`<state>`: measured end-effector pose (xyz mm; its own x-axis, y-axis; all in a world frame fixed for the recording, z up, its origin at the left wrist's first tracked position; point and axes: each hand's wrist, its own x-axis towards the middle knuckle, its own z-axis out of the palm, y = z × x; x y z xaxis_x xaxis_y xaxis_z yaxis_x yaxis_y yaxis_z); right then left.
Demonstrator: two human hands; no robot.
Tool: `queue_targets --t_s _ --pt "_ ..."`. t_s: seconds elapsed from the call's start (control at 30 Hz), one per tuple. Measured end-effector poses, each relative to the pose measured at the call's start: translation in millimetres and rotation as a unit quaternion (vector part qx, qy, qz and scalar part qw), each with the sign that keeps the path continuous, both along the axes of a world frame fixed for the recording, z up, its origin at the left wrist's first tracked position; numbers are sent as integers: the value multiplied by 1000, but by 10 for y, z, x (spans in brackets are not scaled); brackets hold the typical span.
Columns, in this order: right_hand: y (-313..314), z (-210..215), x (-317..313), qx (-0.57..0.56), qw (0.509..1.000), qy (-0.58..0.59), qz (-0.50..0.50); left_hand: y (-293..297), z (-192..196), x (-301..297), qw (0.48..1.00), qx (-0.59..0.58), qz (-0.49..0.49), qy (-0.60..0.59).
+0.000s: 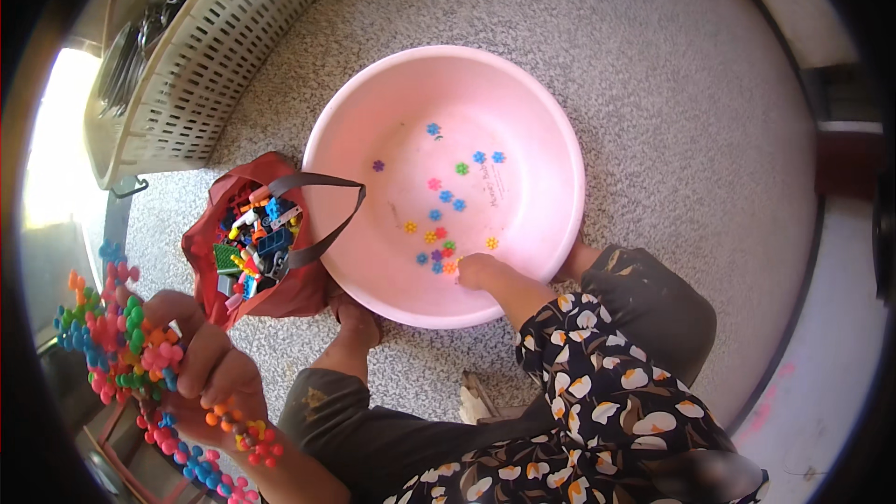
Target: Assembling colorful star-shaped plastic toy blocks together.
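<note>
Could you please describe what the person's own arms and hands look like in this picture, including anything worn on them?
The right hand is bare, and its forearm wears a dark sleeve printed with white and orange petal shapes, ending at the wrist. The left hand is bare too, with no ring, watch or glove visible; its forearm shows no sleeve.

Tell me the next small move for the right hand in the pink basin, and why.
Probably pinch up one of the flower pieces under its fingertips. The right hand rests inside the pink basin on a cluster of loose flower pieces, while the left hand holds a joined chain of the same pieces, apparently ready for another.
</note>
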<state>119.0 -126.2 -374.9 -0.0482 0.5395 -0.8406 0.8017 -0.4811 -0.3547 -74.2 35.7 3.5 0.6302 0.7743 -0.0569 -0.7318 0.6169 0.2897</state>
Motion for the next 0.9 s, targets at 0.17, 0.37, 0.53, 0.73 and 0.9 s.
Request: queue_targets --t_s 0.17,0.37,0.53,0.73,0.9 --pt "-240 -207 125 56 991 26 122 23 -106 -198 999 24 -31 -36" --pt "-344 -72 -117 77 995 -9 55 79 252 -594 997 52 36 44" --pt "-815 -950 693 323 923 131 -165 -26 185 -246 999 25 -9 -23" --pt "261 1236 118 24 751 363 -551 34 242 155 999 -6 -10 34" --pt "657 2254 385 104 700 456 -539 -83 338 451 998 -26 -58 14"
